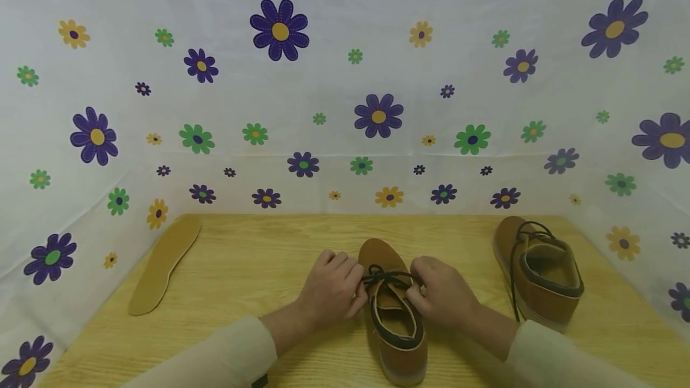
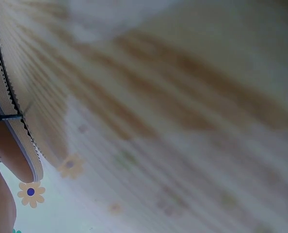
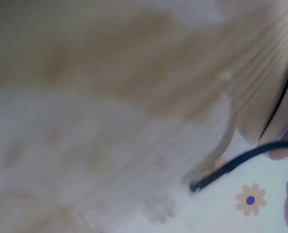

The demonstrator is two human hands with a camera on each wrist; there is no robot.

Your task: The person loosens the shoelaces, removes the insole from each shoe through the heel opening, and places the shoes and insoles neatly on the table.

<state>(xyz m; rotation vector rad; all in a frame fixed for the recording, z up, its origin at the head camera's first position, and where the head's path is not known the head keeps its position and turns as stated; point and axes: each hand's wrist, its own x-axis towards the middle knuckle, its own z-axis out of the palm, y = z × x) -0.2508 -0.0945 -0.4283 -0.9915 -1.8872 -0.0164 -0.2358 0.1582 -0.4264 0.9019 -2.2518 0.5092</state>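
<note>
A brown shoe [image 1: 403, 361] with a dark padded collar stands upright in the middle of the wooden table, its toe pointing away. My left hand [image 1: 335, 289] grips one side of its black shoelace [image 1: 385, 275], fingers curled, at the shoe's left. On the opposite side my right hand [image 1: 444, 295] pinches the lace too. The lace is crossed and looped over the tongue; the fingertips partly hide it. In the left wrist view, the shoe's side [image 2: 15, 153] and sole show at the left edge. A free lace end [image 3: 226, 167] sticks out beside the hand in the right wrist view.
A second brown shoe [image 1: 552, 310] with its black lace tied stands at the right, the lace hanging down its side. A tan insole [image 1: 162, 268] lies at the table's left edge. Flower-patterned white cloth [image 1: 334, 82] walls the back and both sides.
</note>
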